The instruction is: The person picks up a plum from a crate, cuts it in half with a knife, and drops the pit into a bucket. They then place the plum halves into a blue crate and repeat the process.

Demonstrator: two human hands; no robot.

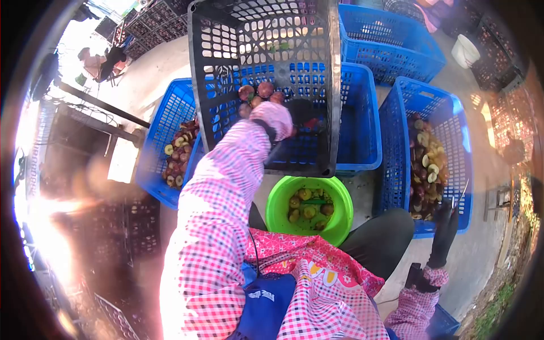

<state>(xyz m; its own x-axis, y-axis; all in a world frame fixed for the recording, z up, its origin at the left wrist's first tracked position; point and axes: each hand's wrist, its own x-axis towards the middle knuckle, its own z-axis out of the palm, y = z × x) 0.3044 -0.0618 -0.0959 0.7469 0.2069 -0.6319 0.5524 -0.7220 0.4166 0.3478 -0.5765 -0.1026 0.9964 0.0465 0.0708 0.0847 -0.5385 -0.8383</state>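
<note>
My left hand [299, 113], in a dark glove, reaches into the black crate [332, 85]. Several dark red fruits [265, 89] lie in that crate beside the sleeve and wrist. The fingers blend into the dark crate, and a bit of red shows next to them. At the right, my right hand [443, 235], also dark-gloved, is closed round a thin knife [464, 191] with its blade upward, over the edge of a blue crate [466, 164] of cut fruit [432, 169]. A green bucket [273, 205] holding several fruits stands between my knees.
Another blue crate [154, 144] with cut fruit stands left of the black one. Further blue crates [391, 54] are behind and under it. A white bucket [466, 51] stands at the back right. Stacked crates [156, 25] line the back left, near a seated person [93, 62].
</note>
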